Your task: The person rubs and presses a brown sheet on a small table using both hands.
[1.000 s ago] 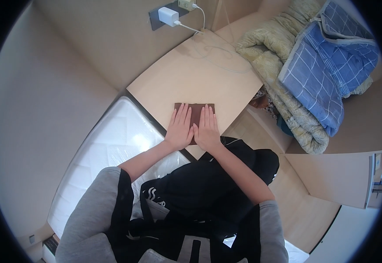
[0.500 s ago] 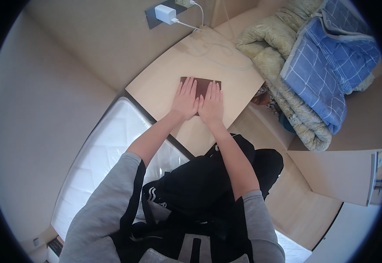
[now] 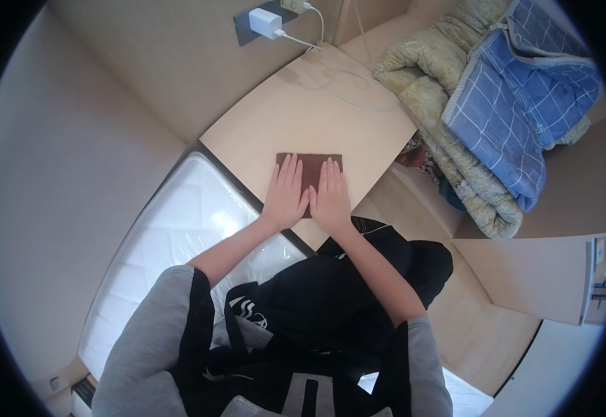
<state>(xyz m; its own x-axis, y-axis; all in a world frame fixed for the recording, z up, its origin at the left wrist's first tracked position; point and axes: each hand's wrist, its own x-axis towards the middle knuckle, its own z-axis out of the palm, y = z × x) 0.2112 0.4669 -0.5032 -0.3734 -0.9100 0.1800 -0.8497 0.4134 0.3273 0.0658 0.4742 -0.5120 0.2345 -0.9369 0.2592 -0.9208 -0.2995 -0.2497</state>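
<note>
A flat, dark brown square [image 3: 310,174], of paper or thin cloth, lies on the light wooden tabletop [image 3: 261,118]. My left hand [image 3: 287,194] presses flat on its left side, fingers stretched out and pointing away from me. Over its right side my right hand [image 3: 330,194] lies flat in the same way. My thumbs come close together near the middle of the square. Its far edge and a central strip show between the hands; the sides are partly covered.
Beyond the table, a white charger [image 3: 265,23] sits in a wall socket, its cable [image 3: 337,94] trailing across the tabletop. Folded beige quilt [image 3: 414,62] and blue checked bedding [image 3: 497,111] are heaped at right. A plastic-wrapped mattress [image 3: 171,222] adjoins the table at left.
Both hands and the brown square have slid nearer to me across the tabletop. The hands stay flat on it, and my elbows have spread outward.
</note>
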